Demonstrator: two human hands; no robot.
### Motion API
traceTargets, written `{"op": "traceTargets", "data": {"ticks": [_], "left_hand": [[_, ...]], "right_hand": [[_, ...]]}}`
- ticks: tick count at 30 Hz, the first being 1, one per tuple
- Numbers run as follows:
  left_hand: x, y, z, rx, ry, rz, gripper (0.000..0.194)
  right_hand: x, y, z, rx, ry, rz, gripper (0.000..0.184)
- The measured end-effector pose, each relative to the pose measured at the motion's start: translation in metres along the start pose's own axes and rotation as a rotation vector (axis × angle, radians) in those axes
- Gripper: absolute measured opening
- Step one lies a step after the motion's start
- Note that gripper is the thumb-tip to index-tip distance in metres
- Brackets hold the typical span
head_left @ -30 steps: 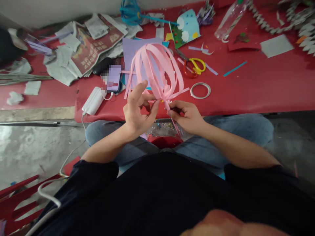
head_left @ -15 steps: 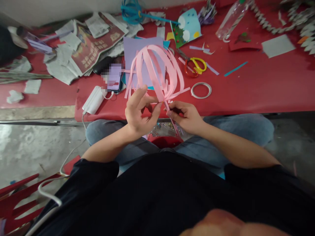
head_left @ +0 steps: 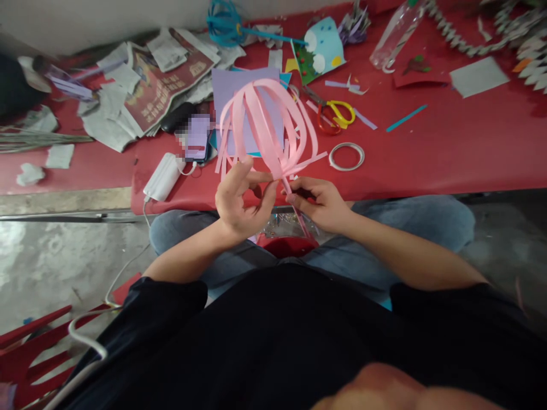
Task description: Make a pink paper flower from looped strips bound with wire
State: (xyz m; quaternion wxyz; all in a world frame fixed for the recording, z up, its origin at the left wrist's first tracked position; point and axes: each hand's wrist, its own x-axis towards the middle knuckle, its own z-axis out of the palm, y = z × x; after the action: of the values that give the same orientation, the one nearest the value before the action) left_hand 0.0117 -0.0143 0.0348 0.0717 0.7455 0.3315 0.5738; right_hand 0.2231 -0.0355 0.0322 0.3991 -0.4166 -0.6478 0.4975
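Note:
A balloon-shaped cage of curved pink paper strips (head_left: 261, 122) stands up from a thin pink stem (head_left: 301, 218), above the table's front edge. With thumb and forefinger my left hand (head_left: 243, 199) pinches the base where the strips gather. My right hand (head_left: 318, 202) is closed around the stem just below that joint. Loose strip ends stick out to the right and left of the base. Behind the cage lies a sheet of purple paper (head_left: 222, 85) over blue paper. Inside the left-hand pinch, small details are hidden.
On the red table (head_left: 470, 148) are scissors (head_left: 337, 114), a wire coil (head_left: 346, 156), a phone (head_left: 197, 136), a white power bank (head_left: 162, 176) and newspaper (head_left: 166, 85). A blue strip cage (head_left: 224, 25) and a plastic bottle (head_left: 395, 40) lie farther back. A red container (head_left: 288, 246) sits between the knees.
Both hands keep their hold on the pink cage and its stem, almost still. The view has shifted slightly, so the table things appear a little farther left.

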Motion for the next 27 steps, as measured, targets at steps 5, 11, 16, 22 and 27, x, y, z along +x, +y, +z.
{"op": "traceTargets", "data": {"ticks": [5,11,16,22,27], "left_hand": [[0.006,0.012,-0.005,-0.03,-0.004,0.011,0.068],[0.002,0.0,-0.001,0.01,0.029,0.123,0.072],[-0.008,-0.013,-0.004,0.118,-0.061,0.065,0.072],[-0.014,-0.018,-0.004,0.091,-0.06,0.125,0.084],[-0.007,-0.016,-0.006,0.145,-0.078,0.162,0.066]], "right_hand": [[0.0,0.003,0.001,-0.03,-0.025,0.005,0.027],[0.0,0.002,0.001,-0.033,-0.048,0.027,0.03],[-0.001,-0.002,-0.001,-0.024,-0.045,0.003,0.027],[-0.002,-0.002,-0.002,-0.038,-0.029,-0.016,0.024],[-0.003,-0.006,-0.002,-0.04,-0.018,-0.018,0.024]]}}
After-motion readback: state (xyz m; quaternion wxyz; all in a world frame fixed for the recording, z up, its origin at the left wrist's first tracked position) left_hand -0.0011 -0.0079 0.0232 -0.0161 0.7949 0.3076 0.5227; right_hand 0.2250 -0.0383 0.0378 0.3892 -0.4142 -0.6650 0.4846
